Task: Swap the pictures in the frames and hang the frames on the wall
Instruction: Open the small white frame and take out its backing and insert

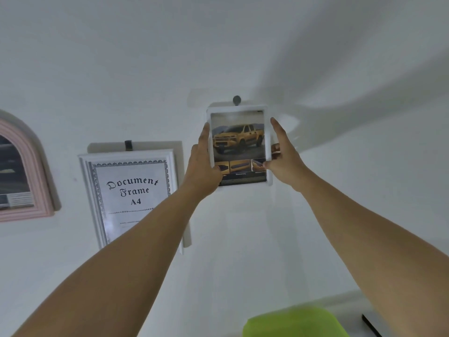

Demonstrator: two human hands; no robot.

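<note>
A small white frame (239,108) with a picture of a yellow pickup truck is held up against the white wall, its top edge just under a round grey wall hook (237,100). My left hand (202,164) grips the frame's left edge, thumb on the front near the bottom. My right hand (283,156) grips its right edge, thumb on the front and index finger stretched up along the side. To the left hangs a larger white frame (85,190) reading "Document Frame A4" from a dark hook (128,145); my left forearm covers its lower right corner.
A pink arched frame (36,181) with a dark picture hangs at the far left edge. A blurred lime-green object (294,322) sits at the bottom, with a thin black item (370,324) to its right. Bare white wall fills the rest.
</note>
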